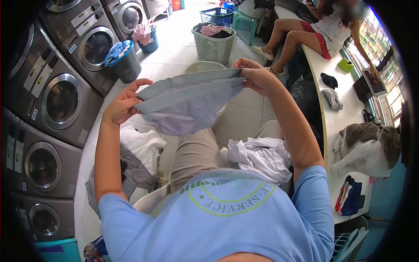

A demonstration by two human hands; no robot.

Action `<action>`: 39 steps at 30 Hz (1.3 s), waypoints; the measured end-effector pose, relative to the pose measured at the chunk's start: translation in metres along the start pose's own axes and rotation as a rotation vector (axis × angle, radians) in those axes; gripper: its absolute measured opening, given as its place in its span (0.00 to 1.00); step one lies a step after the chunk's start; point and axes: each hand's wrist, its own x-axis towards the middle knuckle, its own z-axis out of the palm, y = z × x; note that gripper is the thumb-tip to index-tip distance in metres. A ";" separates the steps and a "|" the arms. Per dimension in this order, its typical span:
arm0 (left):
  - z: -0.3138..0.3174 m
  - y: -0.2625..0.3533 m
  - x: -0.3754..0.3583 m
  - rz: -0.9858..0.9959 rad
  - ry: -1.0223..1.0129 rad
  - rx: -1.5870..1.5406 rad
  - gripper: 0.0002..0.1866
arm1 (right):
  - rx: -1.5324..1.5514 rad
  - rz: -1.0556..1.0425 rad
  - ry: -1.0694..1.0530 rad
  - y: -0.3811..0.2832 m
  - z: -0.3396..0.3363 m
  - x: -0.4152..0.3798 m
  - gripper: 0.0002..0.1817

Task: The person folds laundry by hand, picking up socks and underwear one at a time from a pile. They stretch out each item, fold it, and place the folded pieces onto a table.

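Observation:
A pale grey garment [183, 109] with a wide waistband is stretched in the air above my lap. My left hand [124, 104] grips one end of the band, fingers pinched on it. The other end is held by my right hand [257, 77], thumb and fingers closed on the band. Beneath the garment, part of a light basket [205, 66] shows; the garment hides the rest. White clothing [257, 157] lies on my thigh at the right. More white and grey clothes [139, 148] are heaped at my left side.
Dark washing machines [61, 100] line the left. Laundry baskets [212, 46] stand ahead on the tiled floor. On the right, a long counter [314, 56] bears a seated person, a cat [366, 146], a tablet [374, 83] and folded clothes [349, 196].

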 end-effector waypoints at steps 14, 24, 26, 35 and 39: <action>0.058 0.001 0.001 -0.031 -0.035 0.386 0.14 | -0.588 0.052 0.086 0.042 -0.005 0.012 0.09; 0.086 -0.017 0.013 0.060 0.131 0.527 0.07 | -0.415 -0.467 -0.191 0.047 0.136 -0.008 0.28; 0.083 -0.007 0.007 -0.044 0.079 0.519 0.08 | -0.624 -0.261 -0.206 0.030 0.133 -0.011 0.21; 0.064 -0.021 -0.005 0.106 -0.324 0.518 0.10 | -0.184 -0.293 -0.485 0.008 0.112 -0.020 0.10; 0.064 -0.058 -0.008 -0.129 -0.543 0.299 0.12 | 0.229 -0.203 -0.429 -0.014 0.085 -0.024 0.11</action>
